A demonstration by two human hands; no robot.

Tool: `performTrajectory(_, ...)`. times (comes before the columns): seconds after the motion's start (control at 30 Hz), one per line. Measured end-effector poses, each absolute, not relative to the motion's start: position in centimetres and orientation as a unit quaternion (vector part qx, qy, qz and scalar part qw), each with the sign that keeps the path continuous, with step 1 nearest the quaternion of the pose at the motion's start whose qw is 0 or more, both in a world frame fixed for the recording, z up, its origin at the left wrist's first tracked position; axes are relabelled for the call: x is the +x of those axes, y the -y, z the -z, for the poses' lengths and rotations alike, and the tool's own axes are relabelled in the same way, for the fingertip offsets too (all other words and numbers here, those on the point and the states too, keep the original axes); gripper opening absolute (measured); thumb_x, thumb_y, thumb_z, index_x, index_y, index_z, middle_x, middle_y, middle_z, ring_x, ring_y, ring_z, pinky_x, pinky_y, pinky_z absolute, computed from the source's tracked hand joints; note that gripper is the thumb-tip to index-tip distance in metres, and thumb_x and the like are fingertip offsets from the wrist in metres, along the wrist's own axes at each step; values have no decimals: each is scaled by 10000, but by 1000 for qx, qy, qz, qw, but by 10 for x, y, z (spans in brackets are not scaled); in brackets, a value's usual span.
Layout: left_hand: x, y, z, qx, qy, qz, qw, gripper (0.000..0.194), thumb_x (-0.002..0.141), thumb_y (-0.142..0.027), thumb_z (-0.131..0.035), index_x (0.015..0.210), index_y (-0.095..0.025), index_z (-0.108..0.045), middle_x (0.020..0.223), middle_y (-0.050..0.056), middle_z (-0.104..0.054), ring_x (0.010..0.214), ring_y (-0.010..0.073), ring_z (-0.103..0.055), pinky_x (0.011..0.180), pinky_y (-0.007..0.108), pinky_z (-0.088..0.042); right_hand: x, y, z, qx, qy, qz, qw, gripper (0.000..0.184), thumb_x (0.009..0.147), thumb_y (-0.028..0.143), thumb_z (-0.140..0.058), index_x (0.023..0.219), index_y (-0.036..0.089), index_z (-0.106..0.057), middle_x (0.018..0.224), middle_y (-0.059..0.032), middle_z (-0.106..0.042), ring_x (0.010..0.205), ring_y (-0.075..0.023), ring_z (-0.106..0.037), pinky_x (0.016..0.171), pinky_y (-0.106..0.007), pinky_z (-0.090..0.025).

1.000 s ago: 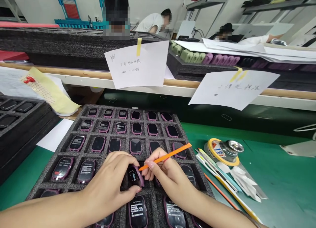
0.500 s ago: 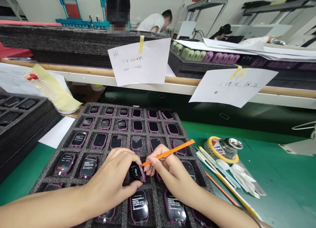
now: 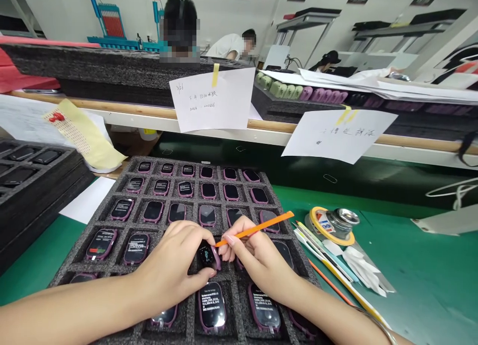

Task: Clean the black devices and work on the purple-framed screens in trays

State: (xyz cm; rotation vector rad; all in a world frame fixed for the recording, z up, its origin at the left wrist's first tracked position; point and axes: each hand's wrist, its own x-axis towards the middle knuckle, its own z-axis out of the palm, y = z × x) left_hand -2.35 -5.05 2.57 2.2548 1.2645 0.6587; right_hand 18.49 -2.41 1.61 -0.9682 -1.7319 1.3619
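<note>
My left hand (image 3: 186, 258) grips a purple smartwatch case (image 3: 207, 255) by its edges, thumb below and fingers above. The watch is tilted, and its lit screen shows a small figure. In my right hand (image 3: 248, 248) is a slim orange stick (image 3: 261, 225), probably plastic, pinched between thumb and fingers. Its pointed tip meets the side of the watch. Both hands are over a black foam tray (image 3: 188, 278) whose pockets hold rows of purple watches. Some screens, like that of the watch (image 3: 212, 307) just below, show white text; others are dark.
Right of the tray lie a tape roll on a glass jar (image 3: 336, 225), several pens and sticks (image 3: 328, 255) and crumpled white paper (image 3: 364, 270). Another foam tray stack (image 3: 48, 185) stands left. A shelf with taped paper notes (image 3: 212, 101) crosses ahead. Other people are beyond it.
The camera view has tipped up and turned slightly. Both hands keep nearly the same hold, with the orange tip still at the watch's side.
</note>
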Motion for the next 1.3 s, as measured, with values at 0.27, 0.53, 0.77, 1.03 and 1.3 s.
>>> performTrajectory(0.27, -25, 52, -34, 846, -437, -254, 168, 386, 835, -226, -749, 1165, -227, -550, 1221, 89, -581, 1188, 292, -504, 1009, 489, -427, 186, 24, -14, -380, 709, -475, 357, 313, 1019, 490, -477, 882, 213, -526, 786, -23, -633, 703, -152, -637, 647, -296, -551)
performTrajectory(0.53, -15, 85, -43, 918, -332, -139, 168, 297, 870, -423, -721, 1061, -200, -678, 1222, 149, -576, 1167, 357, -528, 977, 564, -479, 195, 42, -29, -399, 656, -480, 424, 264, 987, 474, -562, 923, 218, -560, 789, -15, -652, 700, -149, -648, 650, -271, -540)
performTrajectory(0.77, -27, 111, -42, 897, -382, -214, 56, 227, 918, -289, -639, 1136, -248, -691, 1169, 114, -684, 1126, 308, -632, 940, 519, -564, 199, 78, -30, -389, 667, -520, 365, 217, 1028, 384, -506, 906, 214, -565, 855, -24, -631, 781, -148, -649, 727, -287, -542)
performTrajectory(1.03, -30, 117, -30, 892, -365, -267, 10, 165, 981, -246, -580, 1040, -204, -728, 1035, 92, -765, 980, 252, -712, 863, 419, -605, 199, 83, -27, -344, 724, -495, 335, 178, 1043, 265, -428, 943, 220, -568, 884, -26, -597, 818, -156, -620, 764, -315, -532)
performTrajectory(1.3, -28, 116, -32, 881, -388, -269, 39, 264, 1008, -362, -531, 1114, -137, -619, 1017, 104, -749, 965, 225, -698, 856, 347, -586, 200, 83, -26, -332, 735, -480, 344, 157, 1035, 226, -424, 951, 224, -556, 882, -20, -591, 791, -147, -611, 729, -297, -531)
